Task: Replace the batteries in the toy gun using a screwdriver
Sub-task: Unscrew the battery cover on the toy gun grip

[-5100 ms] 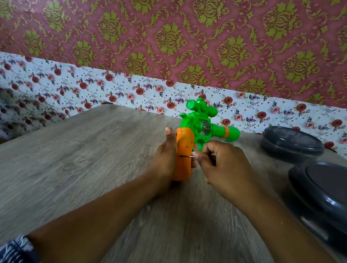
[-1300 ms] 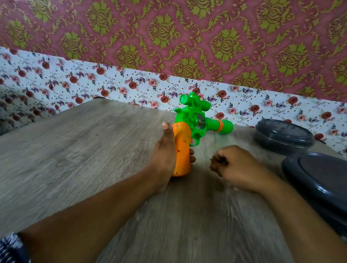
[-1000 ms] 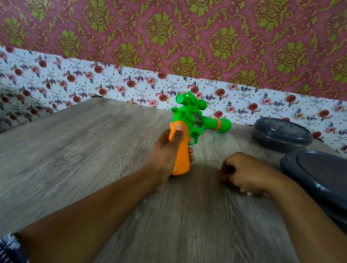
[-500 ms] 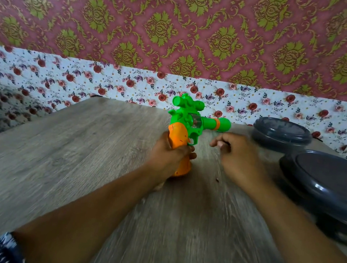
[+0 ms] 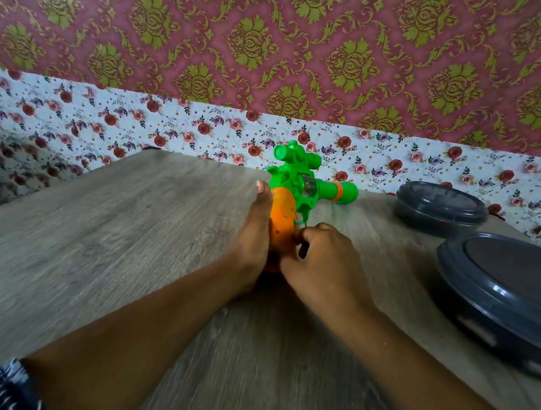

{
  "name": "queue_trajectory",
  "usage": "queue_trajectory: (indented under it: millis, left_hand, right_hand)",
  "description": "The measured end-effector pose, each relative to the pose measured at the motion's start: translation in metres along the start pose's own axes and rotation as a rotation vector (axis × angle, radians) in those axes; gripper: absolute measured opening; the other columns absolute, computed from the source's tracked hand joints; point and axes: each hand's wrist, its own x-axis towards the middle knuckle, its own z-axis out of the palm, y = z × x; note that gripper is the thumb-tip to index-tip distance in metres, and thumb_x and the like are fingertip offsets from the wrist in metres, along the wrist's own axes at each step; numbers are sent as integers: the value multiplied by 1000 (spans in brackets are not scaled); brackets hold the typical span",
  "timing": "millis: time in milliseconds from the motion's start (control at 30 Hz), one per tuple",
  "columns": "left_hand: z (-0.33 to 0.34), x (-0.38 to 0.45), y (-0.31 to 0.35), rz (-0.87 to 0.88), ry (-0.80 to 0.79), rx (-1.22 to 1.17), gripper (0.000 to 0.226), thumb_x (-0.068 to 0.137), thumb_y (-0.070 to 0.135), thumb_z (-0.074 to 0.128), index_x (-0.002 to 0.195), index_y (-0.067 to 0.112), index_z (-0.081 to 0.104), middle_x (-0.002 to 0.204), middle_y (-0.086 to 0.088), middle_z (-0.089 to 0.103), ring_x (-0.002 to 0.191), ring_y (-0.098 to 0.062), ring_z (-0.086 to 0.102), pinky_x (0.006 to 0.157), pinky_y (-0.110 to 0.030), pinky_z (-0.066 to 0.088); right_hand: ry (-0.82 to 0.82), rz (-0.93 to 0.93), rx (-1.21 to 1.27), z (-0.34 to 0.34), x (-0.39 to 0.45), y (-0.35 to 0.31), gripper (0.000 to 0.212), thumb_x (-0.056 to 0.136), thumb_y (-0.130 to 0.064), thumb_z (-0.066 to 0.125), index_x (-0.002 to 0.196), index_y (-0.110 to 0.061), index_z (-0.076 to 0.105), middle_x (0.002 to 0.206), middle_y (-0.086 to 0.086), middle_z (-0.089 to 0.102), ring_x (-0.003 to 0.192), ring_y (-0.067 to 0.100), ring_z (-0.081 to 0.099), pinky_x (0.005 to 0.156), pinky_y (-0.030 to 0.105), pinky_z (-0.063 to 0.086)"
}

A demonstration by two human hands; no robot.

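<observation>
The toy gun stands upright on its orange grip in the middle of the wooden table. Its green body and barrel point right. My left hand holds the grip from the left, thumb pointing up along its side. My right hand is against the grip's right side with its fingers curled onto it; what the fingertips pinch there is hidden. I see no screwdriver and no batteries.
Two dark grey lidded round containers stand at the right: a small one at the back and a large one nearer me. A floral wall runs close behind the table's far edge.
My right hand left the grip, dropped to the table on the right, then came back and now presses against the grip's right side. My left hand kept hold of the gun.
</observation>
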Motion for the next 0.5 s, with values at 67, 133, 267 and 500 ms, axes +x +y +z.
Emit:
queue_trajectory:
  millis: [67, 133, 267, 500]
  left_hand:
    - [0, -1, 2, 1, -32, 6, 75, 92, 63, 15, 121, 7, 56, 120, -24, 61, 104, -33, 62, 90, -37, 50]
    - [-2, 0, 0, 19, -74, 13, 73, 92, 62, 13, 118, 8, 56, 106, -20, 64, 85, -24, 66, 76, -31, 56]
    - [-3, 0, 2, 49, -136, 16, 74, 92, 61, 8, 115, 11, 57, 90, -9, 68, 73, -15, 69, 69, -27, 58]
    - [1, 1, 2, -9, -93, -20, 86, 87, 70, 5, 131, 11, 49, 95, -10, 68, 92, -25, 66, 91, -41, 51]
  right_hand:
    - [19, 8, 42, -1, -1, -1, 19, 73, -29, 63, 82, -12, 66, 83, 5, 56, 80, 25, 57, 65, 31, 43]
    - [12, 60, 111, 0, 1, 0, 19, 68, -29, 66, 76, -11, 64, 76, 4, 58, 72, 22, 57, 58, 29, 40]
    - [-71, 228, 336, 0, 3, 0, 19, 64, -29, 71, 74, -14, 66, 71, 3, 66, 68, 18, 62, 60, 31, 46]
    - [-160, 385, 693, -25, 12, 0, 23, 69, -29, 75, 75, -10, 62, 64, 3, 54, 49, 10, 44, 44, 22, 29]
